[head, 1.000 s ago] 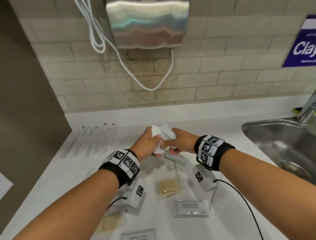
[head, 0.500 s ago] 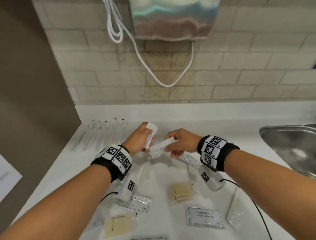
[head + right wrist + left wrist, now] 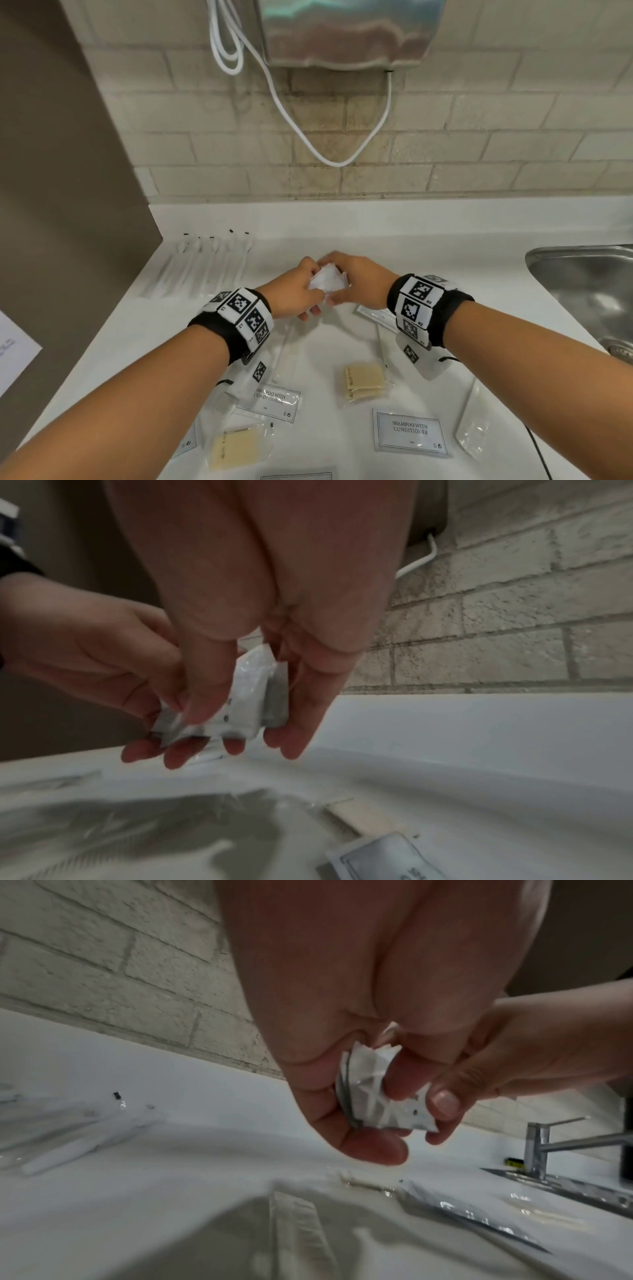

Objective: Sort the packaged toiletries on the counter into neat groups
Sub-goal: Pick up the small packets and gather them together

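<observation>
Both hands meet above the middle of the white counter (image 3: 445,260) around a small stack of white sachets (image 3: 328,278). My left hand (image 3: 301,291) grips the stack (image 3: 377,1096) from the left, fingers curled under it. My right hand (image 3: 352,281) pinches the same sachets (image 3: 246,696) from the right, thumb on the front face. Nearer me lie two "Shampoo with Conditioner" sachets (image 3: 410,431) (image 3: 270,399), two wrapped beige soap bars (image 3: 363,379) (image 3: 236,448) and a clear packet (image 3: 474,428). Another sachet (image 3: 376,313) lies partly hidden under my right wrist.
A row of wrapped white toothbrushes (image 3: 205,263) lies at the back left by the brown side wall. A steel sink (image 3: 589,284) with a tap (image 3: 548,1145) is at the right. A hand dryer (image 3: 349,31) with a looping white cord hangs on the brick wall.
The two hands, each holding a sachet slightly apart half a second ago, have come together, and the sachets are pressed into one stack. The head view has shifted left.
</observation>
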